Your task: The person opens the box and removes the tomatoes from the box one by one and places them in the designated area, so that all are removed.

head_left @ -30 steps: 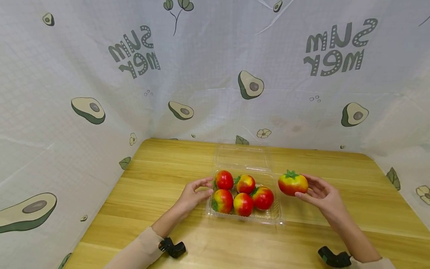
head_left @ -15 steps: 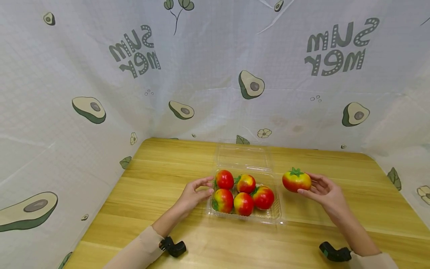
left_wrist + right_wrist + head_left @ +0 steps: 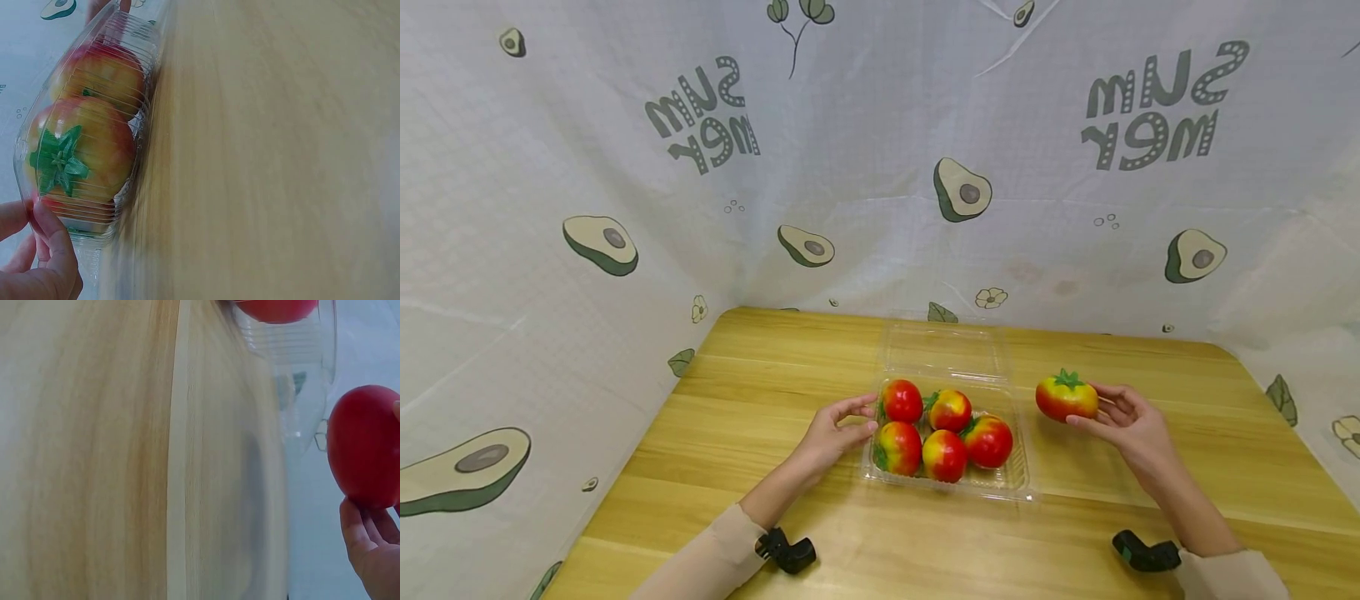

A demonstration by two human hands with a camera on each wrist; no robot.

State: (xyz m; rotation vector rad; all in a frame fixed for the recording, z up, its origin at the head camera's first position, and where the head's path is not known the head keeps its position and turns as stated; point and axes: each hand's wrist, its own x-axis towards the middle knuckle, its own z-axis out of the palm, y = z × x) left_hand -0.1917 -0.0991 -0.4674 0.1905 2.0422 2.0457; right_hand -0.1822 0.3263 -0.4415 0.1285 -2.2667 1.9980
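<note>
A clear plastic clamshell box [image 3: 1021, 477] lies on the table with its lid folded back. Several red and yellow tomatoes [image 3: 988, 442] with green calyxes fill its left and middle, leaving a bare strip along the right side. At the box's left rim, my left hand [image 3: 829, 437] pinches the edge between thumb and fingers, as the left wrist view shows. My right hand [image 3: 1135, 432] grips another tomato [image 3: 1066, 398] from its right side, calyx upward, to the right of the box. In the right wrist view this held tomato [image 3: 365, 447] hangs above the table, its smooth red underside showing.
The wooden table [image 3: 760, 367] has its far edge against a white curtain [image 3: 865, 167] printed with avocados. The open lid [image 3: 943, 346] lies behind the box, toward that edge. Black wrist cameras [image 3: 786, 552] sit on both forearms.
My right hand has carried its tomato a little to the right and away from me, widening the gap from the box. The left hand and the box stay put.
</note>
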